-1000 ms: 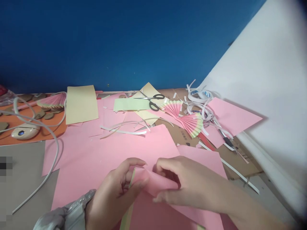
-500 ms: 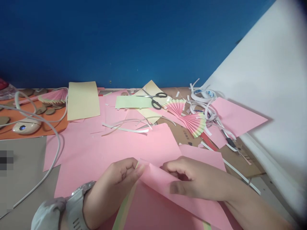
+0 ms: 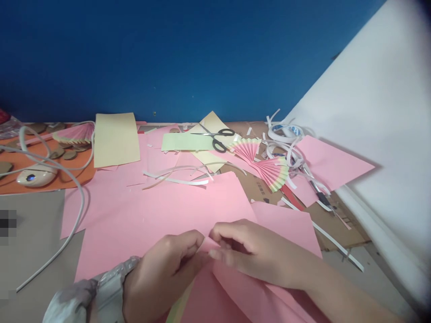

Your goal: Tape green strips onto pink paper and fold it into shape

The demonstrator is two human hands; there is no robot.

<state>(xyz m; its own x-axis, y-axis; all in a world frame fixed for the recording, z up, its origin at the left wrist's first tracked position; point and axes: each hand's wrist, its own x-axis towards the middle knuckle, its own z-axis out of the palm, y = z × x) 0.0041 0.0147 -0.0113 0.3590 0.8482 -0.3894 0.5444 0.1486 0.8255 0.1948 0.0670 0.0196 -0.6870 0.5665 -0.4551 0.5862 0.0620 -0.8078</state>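
Observation:
My left hand (image 3: pixel 164 273) and my right hand (image 3: pixel 251 253) meet at the near middle of the table, both pinching the top corner of a pink paper sheet (image 3: pixel 235 291) that has a pale green underside. The fingertips touch over a fold in the sheet. A grey watch and grey sleeve show on my left wrist. Beneath the held sheet lie large flat pink sheets (image 3: pixel 161 211).
Black-handled scissors (image 3: pixel 217 138) lie on green and yellow papers at the back. Two pleated pink fans (image 3: pixel 266 168) sit right of them, beside white paper strips (image 3: pixel 286 143). A yellow sheet (image 3: pixel 115 139), a mouse (image 3: pixel 32 175) with its cable and an orange mat are at the left.
My hands have drawn together. The raised pink flap held half a second ago is now folded down, and both hands pinch the fold at its top corner.

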